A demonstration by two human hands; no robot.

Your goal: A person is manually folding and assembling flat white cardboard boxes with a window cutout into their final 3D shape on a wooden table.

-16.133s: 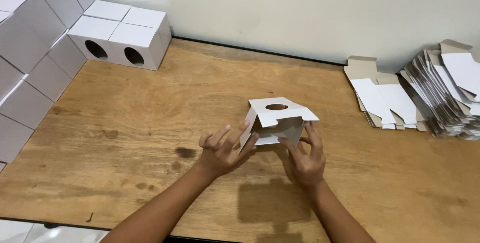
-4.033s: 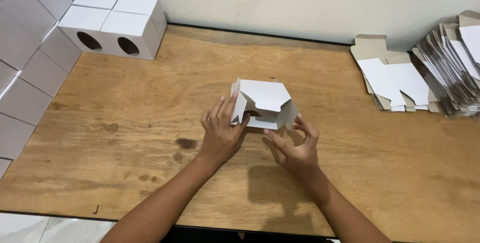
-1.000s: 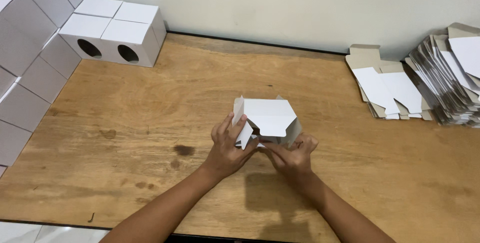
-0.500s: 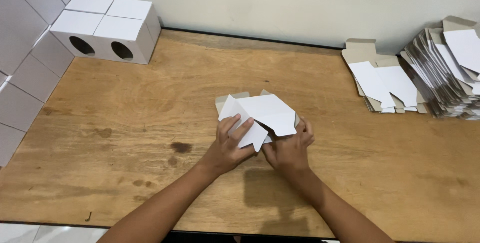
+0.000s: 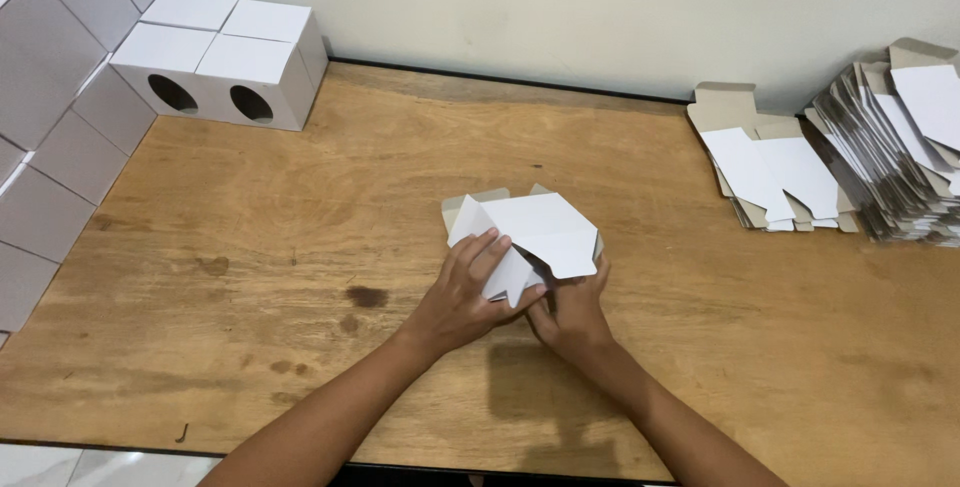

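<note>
Two hands fold a white cardboard box [image 5: 530, 232] above the wooden table [image 5: 300, 247]. I judge the flap-closing step is in hand. My left hand [image 5: 465, 292] presses fingers flat over the near flap; my right hand [image 5: 575, 312] cups the box from beneath, thumb pinching its lower edge. The box sits just above and beyond both grips. Next, the loose pointed flap needs tucking inward. Flat blanks [image 5: 775, 172] lie well right of the grip, finished boxes [image 5: 225, 52] far left.

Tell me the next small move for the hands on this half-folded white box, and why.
Probably press the loose flap in under the top panel. The left hand pins the white box from above, the right hand supports it below, and that pointed flap sticks out untucked between them.
</note>
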